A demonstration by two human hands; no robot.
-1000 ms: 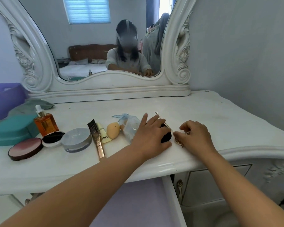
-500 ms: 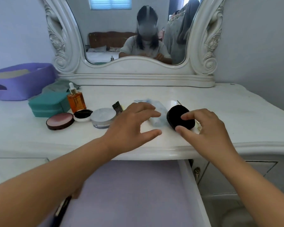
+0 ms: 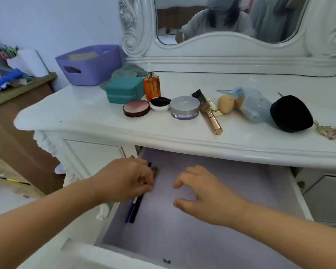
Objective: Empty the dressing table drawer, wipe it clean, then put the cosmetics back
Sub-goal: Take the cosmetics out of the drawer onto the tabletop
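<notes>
White dressing table (image 3: 76, 115) with a carved mirror (image 3: 231, 20) fills the view, its drawer (image 3: 211, 239) pulled open below the top. The drawer is lined in pale lilac. The left hand (image 3: 128, 179) reaches into the drawer's left side, fingers curled and pinching at something small and brownish that is too blurred to identify; two dark pens (image 3: 133, 209) lie beneath that hand along the drawer's left wall. The right hand (image 3: 204, 197) hovers over the drawer liner, fingers bent and spread apart, holding nothing.

On the tabletop sit the cosmetics in a row: a teal case (image 3: 122, 90), an orange dropper bottle (image 3: 152, 85), a round blush compact (image 3: 136, 108), a small black-topped jar (image 3: 160, 103), a silver-lidded powder jar (image 3: 185, 107), a rose-gold tube (image 3: 211, 119), a beige makeup sponge (image 3: 225, 103), a clear plastic bag (image 3: 252, 105) and a black puff (image 3: 291, 113). A purple basket (image 3: 91, 65) stands at the back left.
</notes>
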